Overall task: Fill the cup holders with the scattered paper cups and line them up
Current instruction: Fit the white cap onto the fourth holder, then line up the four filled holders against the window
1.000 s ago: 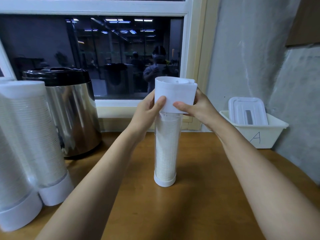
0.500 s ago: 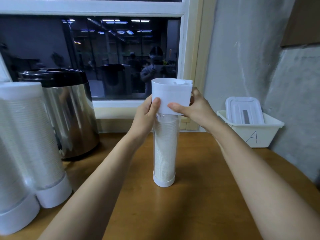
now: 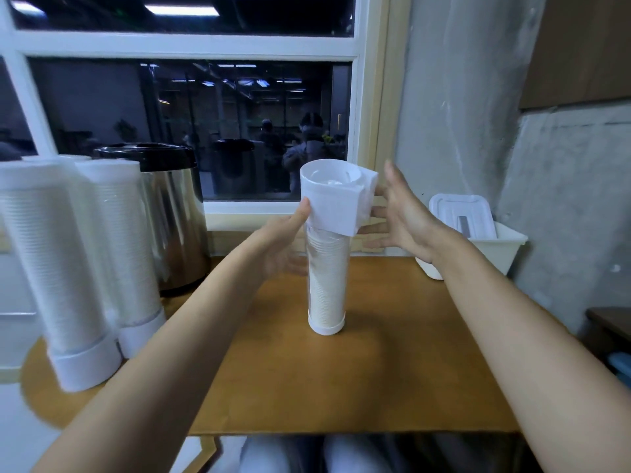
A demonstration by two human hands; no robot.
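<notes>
Capping filled cup holder (image 3: 326,285) on bench (image 3: 392,370); left hand (image 3: 285,244) thumb touching cap, right hand (image 3: 399,218) open beside; next, probably slide holder leftward into line.

Both forearms extended forward, bare. Left hand (image 3: 285,245) open — thumb raised, fingers loose. Right hand (image 3: 401,218) open — fingers spread.
</notes>
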